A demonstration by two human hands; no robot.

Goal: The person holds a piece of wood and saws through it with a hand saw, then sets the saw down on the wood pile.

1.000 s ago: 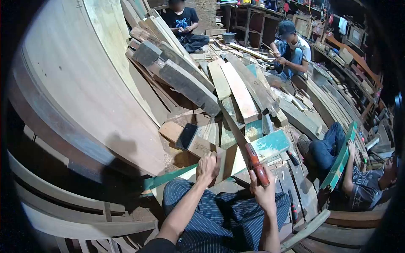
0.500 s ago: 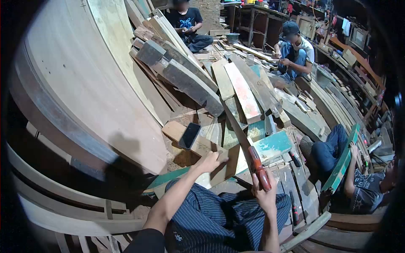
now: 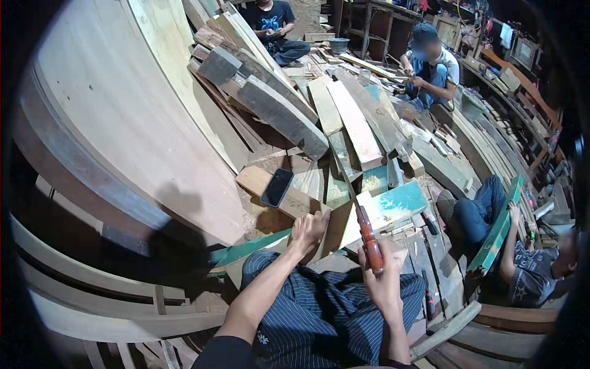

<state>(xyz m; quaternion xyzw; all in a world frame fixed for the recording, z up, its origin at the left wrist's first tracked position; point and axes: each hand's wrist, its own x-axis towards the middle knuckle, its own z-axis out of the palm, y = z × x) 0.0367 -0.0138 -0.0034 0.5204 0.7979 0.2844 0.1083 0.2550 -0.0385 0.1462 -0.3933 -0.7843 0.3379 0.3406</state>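
My right hand [image 3: 382, 277] is wrapped round the reddish-brown wooden handle of a handsaw [image 3: 367, 234]. Its blade, seen nearly edge-on, points away from me over the pile of wood. A toothed shadow falls on the pale board [image 3: 351, 230] beside the blade. My left hand [image 3: 307, 232] is closed, its fingers curled at the near end of a brown wooden board [image 3: 301, 203]; part of the grip is hidden. A dark phone [image 3: 277, 187] lies on that board. Right of the saw lies a board with worn green paint [image 3: 399, 200].
Thick grey beams [image 3: 279, 114] and loose planks [image 3: 353, 123] are stacked ahead. Large curved wooden panels [image 3: 129, 141] stand on my left. A person at right holds a green plank [image 3: 499, 227]; two others sit farther back. Red-handled tools [image 3: 429, 301] lie at my right.
The saw handle has shifted slightly left and up, and its blade now shows narrower. My left hand has turned and its fingers are more curled. The view has tilted slightly.
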